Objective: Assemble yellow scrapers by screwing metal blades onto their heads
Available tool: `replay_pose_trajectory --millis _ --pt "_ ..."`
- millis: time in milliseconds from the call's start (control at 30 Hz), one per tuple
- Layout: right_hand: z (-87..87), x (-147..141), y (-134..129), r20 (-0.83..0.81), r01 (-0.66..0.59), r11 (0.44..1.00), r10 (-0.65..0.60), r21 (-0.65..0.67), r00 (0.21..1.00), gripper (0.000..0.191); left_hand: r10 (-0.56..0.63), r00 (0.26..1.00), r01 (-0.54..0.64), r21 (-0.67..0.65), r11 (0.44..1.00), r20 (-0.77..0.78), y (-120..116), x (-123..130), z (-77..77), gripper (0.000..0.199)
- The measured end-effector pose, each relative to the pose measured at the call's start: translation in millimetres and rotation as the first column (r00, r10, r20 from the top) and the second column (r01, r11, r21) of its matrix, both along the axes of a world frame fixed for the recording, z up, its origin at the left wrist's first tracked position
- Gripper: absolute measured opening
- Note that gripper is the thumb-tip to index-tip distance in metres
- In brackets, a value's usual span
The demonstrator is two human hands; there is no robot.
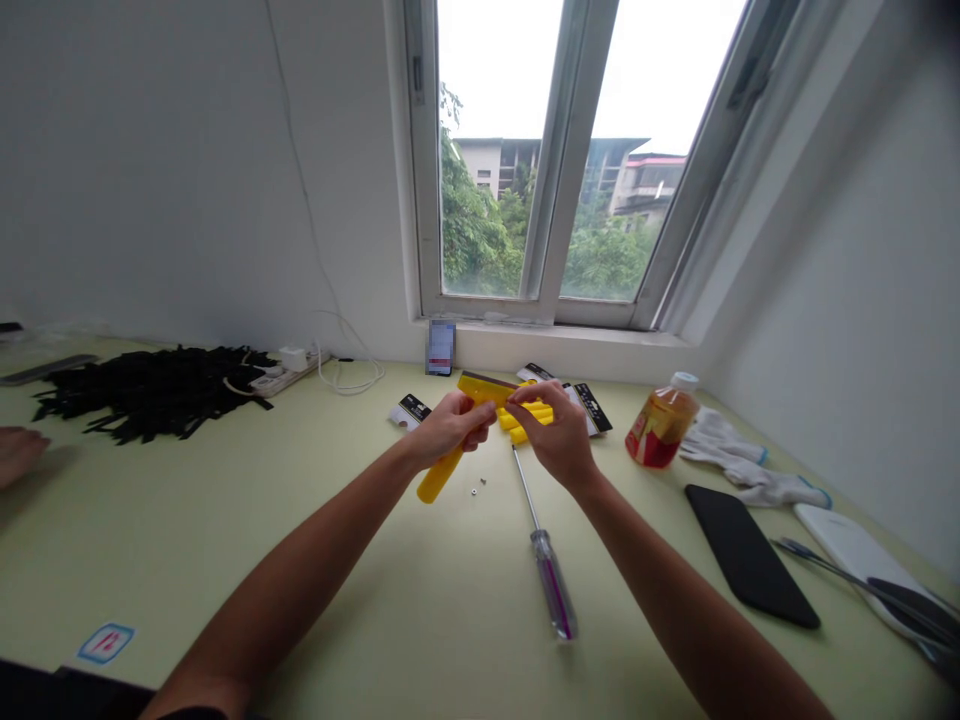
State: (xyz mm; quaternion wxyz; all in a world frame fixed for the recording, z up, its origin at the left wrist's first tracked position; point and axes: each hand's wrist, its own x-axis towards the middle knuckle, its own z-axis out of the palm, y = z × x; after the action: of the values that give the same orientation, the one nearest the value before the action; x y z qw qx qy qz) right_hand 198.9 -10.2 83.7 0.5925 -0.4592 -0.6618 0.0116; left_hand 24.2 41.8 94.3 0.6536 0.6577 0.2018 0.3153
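Note:
My left hand (454, 425) is wrapped round a yellow scraper-like tool (439, 478), whose handle points down and left. The tool's wide head has a dark strip along its top edge. At the head's right end, my right hand (551, 425) pinches with thumb and index finger; whether a small part is between them is hidden. Behind my right hand lie several yellow pieces (519, 436). A screwdriver (553, 585) with a clear and purple handle rests on the table below, its tip toward the hands. Two tiny metal parts (474, 491) lie left of its shaft.
A drink bottle (661, 420), white gloves (724, 455), a black phone (750, 553) and a white object (862, 550) are on the right. Black strips (157, 390) and a power strip (289, 374) lie left. A phone (440, 348) leans by the window. Another person's hand (21, 453) shows far left.

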Motion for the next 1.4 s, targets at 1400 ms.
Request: replay_pose_trajectory --millis 1400 --pt "-36.4 9 23 -0.455 -0.437 0.832 0.26 -0.341 0.851 0.065 0.131 0.986 -0.078 -0.403 0.912 0.104 3 21 -30.6 0.028"
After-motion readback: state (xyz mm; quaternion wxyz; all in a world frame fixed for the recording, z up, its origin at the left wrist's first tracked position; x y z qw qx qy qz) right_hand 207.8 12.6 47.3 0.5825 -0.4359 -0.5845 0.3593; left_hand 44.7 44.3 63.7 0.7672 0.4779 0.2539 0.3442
